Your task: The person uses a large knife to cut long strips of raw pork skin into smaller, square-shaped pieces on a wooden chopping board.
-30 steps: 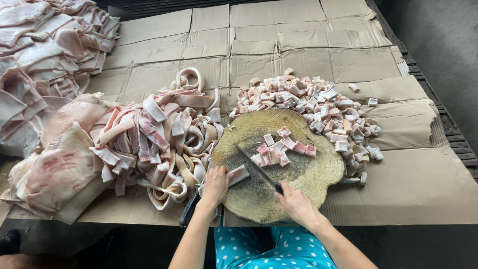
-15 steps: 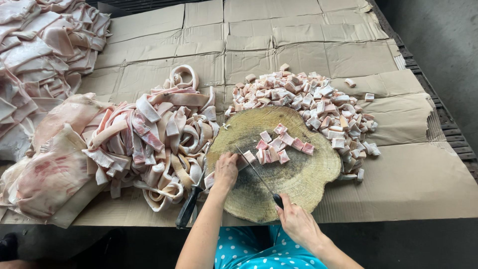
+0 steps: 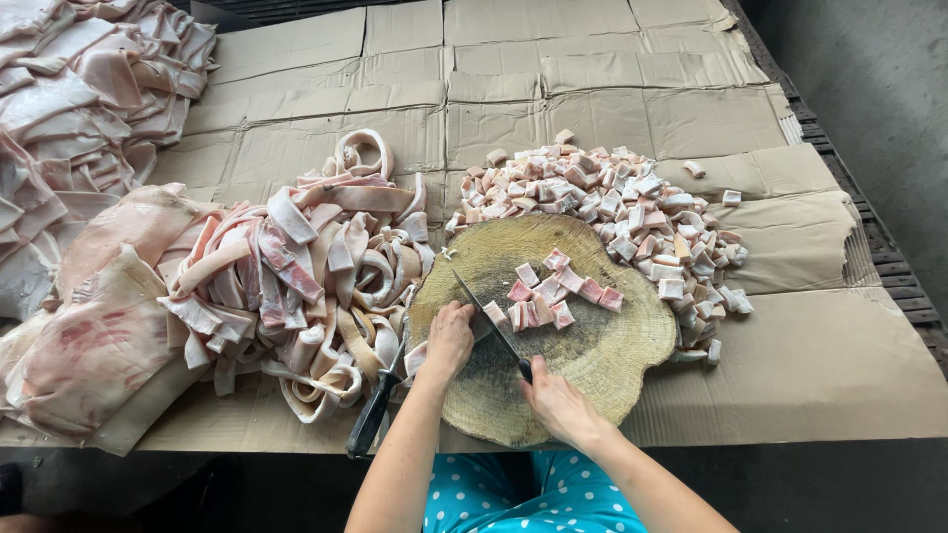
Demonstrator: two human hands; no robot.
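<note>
Cutting pale pink meat on a round wooden block

The right hand grips a dark-handled knife; the left hand pins a pink meat strip under the blade (cut cubes just beyond).

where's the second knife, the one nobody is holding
In the head view, the spare knife lies on the cardboard at the chopping block's left edge, beside the strip pile, just left of the left hand.
</note>
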